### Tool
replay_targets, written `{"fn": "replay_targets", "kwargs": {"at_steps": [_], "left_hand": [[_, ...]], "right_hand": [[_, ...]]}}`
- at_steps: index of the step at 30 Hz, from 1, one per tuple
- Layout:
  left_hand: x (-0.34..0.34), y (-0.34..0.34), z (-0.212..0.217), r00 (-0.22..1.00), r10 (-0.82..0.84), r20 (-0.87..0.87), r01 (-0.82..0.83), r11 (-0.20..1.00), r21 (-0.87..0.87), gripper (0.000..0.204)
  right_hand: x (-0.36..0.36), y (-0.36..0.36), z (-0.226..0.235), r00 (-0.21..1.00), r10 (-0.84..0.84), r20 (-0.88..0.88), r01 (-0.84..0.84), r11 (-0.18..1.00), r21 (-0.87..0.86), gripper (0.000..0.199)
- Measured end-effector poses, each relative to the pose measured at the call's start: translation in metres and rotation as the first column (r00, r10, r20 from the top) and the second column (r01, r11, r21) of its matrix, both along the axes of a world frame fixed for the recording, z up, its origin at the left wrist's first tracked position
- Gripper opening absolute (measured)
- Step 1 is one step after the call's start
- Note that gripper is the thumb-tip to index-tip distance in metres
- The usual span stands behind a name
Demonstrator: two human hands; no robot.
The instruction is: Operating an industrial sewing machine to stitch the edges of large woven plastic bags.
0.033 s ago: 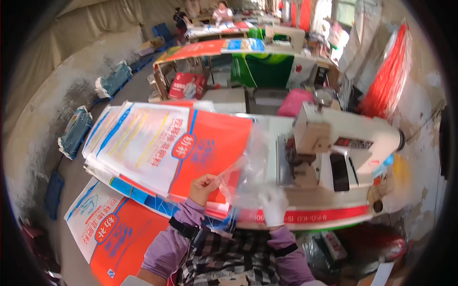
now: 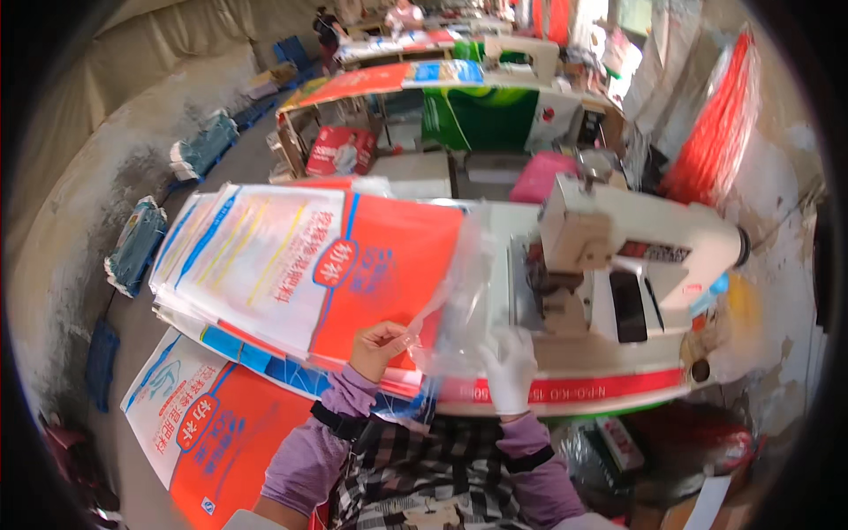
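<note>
A stack of printed red and white woven sacks [image 2: 397, 265] lies on the sewing table. From the top sack's right end sticks out a clear plastic liner [image 2: 459, 305]. My bare left hand [image 2: 380, 349] pinches the liner's near edge between thumb and fingers. In a white glove, my right hand [image 2: 511, 371] is at the liner's right side, its fingertips closed on the film; their exact grip is partly blurred. Just right of the glove stands a cream industrial sewing machine [image 2: 636, 243]. Its needle area is apart from both hands.
A black phone [image 2: 629, 305] lies on the machine's bed. Another printed sack [image 2: 225, 433] hangs lower left. Red strands [image 2: 720, 132] hang at the right. Beyond are a pink bundle [image 2: 543, 177], another worktable [image 2: 353, 88] and two people at the back.
The view has shifted slightly, so the table and machine sit a little higher and further left. My gloved right hand shows less blur; my left hand keeps its pinch on the liner.
</note>
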State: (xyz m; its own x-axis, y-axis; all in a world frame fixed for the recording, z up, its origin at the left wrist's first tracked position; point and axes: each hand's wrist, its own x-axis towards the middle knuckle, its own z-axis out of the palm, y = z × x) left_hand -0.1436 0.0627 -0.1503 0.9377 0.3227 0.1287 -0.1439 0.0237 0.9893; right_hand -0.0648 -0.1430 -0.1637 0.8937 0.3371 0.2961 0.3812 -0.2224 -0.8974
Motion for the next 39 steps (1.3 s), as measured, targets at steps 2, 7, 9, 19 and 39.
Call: {"fn": "replay_targets", "kwargs": {"at_steps": [2, 7, 9, 19, 39], "left_hand": [[-0.003, -0.001, -0.011, 0.984, -0.147, 0.103, 0.135, 0.984, 0.115, 0.006], [0.026, -0.014, -0.057, 0.997, 0.073, 0.005, -0.071, 0.983, -0.169, 0.023], [0.017, 0.011, -0.091, 0.970, 0.243, -0.004, -0.222, 0.892, 0.395, 0.036], [0.007, 0.034, -0.008, 0.886, 0.018, -0.464, 0.139, 0.944, 0.301, 0.024], [-0.089, 0.009, 0.115, 0.945, 0.299, -0.136, 0.122, 0.066, 0.990, 0.019]], "right_hand": [[-0.007, 0.018, 0.005, 0.979, 0.182, 0.090, -0.187, 0.981, 0.052, 0.037], [-0.017, 0.072, -0.008, 0.924, 0.196, -0.329, -0.117, 0.963, 0.245, 0.022], [-0.023, 0.087, -0.021, 0.890, 0.332, -0.311, -0.223, 0.914, 0.338, 0.008], [-0.011, 0.049, -0.024, 0.826, 0.562, -0.044, -0.562, 0.827, 0.020, 0.042], [-0.080, 0.145, 0.004, 0.541, 0.760, 0.360, -0.674, 0.648, -0.355, 0.016]]}}
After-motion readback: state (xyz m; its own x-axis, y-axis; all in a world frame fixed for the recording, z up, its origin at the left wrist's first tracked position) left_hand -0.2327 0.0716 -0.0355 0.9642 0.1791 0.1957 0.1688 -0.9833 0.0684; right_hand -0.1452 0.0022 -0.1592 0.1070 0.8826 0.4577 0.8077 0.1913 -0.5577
